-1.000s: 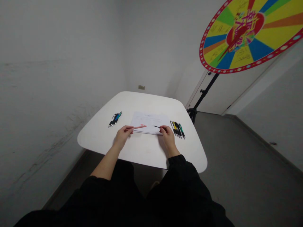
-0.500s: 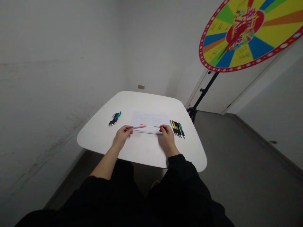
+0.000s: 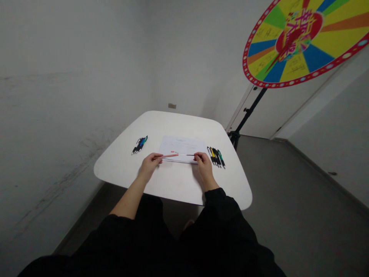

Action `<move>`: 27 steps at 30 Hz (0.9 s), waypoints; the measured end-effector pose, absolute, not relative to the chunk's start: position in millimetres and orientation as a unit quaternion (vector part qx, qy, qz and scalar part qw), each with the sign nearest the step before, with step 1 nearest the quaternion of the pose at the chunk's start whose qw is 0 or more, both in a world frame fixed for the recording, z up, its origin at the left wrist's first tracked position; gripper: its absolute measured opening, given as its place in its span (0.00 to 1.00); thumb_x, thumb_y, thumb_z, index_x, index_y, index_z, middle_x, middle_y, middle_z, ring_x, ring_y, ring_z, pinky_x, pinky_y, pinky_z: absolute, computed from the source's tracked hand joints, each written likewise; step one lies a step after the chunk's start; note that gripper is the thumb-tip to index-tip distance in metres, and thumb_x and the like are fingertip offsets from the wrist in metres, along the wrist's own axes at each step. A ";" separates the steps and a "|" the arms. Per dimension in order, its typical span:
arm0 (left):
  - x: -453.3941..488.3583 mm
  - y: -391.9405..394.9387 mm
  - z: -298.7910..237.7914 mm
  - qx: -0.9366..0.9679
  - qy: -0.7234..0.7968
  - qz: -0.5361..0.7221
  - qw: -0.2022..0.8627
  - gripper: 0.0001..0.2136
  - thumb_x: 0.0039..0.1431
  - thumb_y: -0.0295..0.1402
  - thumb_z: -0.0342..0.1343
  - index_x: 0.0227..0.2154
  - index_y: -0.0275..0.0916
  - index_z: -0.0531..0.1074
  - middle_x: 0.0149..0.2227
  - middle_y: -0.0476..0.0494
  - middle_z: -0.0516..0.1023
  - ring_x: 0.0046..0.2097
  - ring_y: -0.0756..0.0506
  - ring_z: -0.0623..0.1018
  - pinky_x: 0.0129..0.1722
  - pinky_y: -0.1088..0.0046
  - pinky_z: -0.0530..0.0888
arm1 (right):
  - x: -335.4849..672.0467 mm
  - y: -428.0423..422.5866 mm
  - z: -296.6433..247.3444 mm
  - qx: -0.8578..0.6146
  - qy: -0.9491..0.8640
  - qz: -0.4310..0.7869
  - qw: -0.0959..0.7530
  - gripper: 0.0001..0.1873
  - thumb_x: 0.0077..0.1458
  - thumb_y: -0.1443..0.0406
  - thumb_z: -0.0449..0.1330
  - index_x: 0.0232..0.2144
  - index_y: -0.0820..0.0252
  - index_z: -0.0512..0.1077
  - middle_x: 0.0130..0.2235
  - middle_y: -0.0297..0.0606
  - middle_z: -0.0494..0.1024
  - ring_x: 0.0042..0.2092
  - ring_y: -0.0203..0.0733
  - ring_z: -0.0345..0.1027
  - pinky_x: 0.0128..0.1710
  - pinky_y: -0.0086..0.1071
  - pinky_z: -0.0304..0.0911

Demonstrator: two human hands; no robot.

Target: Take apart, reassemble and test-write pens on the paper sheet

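Observation:
My left hand [image 3: 149, 164] pinches a pink pen barrel [image 3: 170, 155] that points right, just above the near edge of a white sheet of paper [image 3: 182, 146]. My right hand [image 3: 203, 163] pinches a thin refill [image 3: 186, 154] with a dark end, pointing left. The refill's tip meets the open end of the pink barrel. Both hands hover low over the white table [image 3: 173, 184].
A small bunch of pens [image 3: 140, 144] with blue and green barrels lies left of the paper. A row of several pens [image 3: 216, 157] lies right of it. A colourful prize wheel [image 3: 302, 38] on a black stand [image 3: 245, 117] rises beyond the table's right corner.
My right hand has brought the refill leftward; a gap separated it from the pink barrel, and now its tip is in line with and touching the barrel's end.

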State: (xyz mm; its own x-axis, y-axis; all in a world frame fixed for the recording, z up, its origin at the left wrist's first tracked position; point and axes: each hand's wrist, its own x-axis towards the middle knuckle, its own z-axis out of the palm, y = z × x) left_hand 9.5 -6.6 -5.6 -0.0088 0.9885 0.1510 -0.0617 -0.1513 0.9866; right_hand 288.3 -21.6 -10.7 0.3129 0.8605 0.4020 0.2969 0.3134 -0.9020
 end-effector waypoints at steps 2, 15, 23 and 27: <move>9.2 -5.9 -7.2 0.523 0.447 0.550 0.474 0.19 0.48 0.44 0.70 0.39 0.37 0.81 0.33 0.42 0.82 0.37 0.43 0.81 0.43 0.64 0.75 | 288.0 -21.8 -10.2 -0.531 -0.541 0.234 0.609 0.13 0.56 0.56 0.57 0.37 0.57 0.75 0.37 0.39 0.76 0.39 0.45 0.72 0.44 0.42 0.69; 13.6 -13.9 -0.9 0.558 0.448 0.513 0.474 0.16 0.48 0.42 0.69 0.38 0.38 0.82 0.34 0.42 0.82 0.36 0.43 0.80 0.37 0.67 0.73 | 278.0 -26.0 -9.7 -0.503 -0.523 0.357 0.589 0.17 0.47 0.53 0.69 0.37 0.56 0.78 0.36 0.38 0.83 0.38 0.45 0.77 0.45 0.42 0.72; 11.7 -11.5 -3.3 0.559 0.445 0.514 0.474 0.16 0.49 0.42 0.69 0.38 0.38 0.82 0.34 0.42 0.82 0.37 0.43 0.80 0.38 0.66 0.75 | 276.9 -27.9 -8.5 -0.494 -0.531 0.358 0.588 0.18 0.45 0.52 0.72 0.34 0.57 0.80 0.35 0.40 0.83 0.36 0.45 0.76 0.43 0.42 0.72; 10.7 -10.1 -4.5 0.555 0.446 0.519 0.473 0.15 0.49 0.41 0.69 0.39 0.39 0.82 0.34 0.42 0.82 0.37 0.42 0.80 0.39 0.66 0.75 | 275.9 -30.7 -5.7 -0.490 -0.523 0.376 0.587 0.17 0.46 0.52 0.72 0.33 0.57 0.81 0.31 0.40 0.83 0.34 0.45 0.76 0.40 0.42 0.72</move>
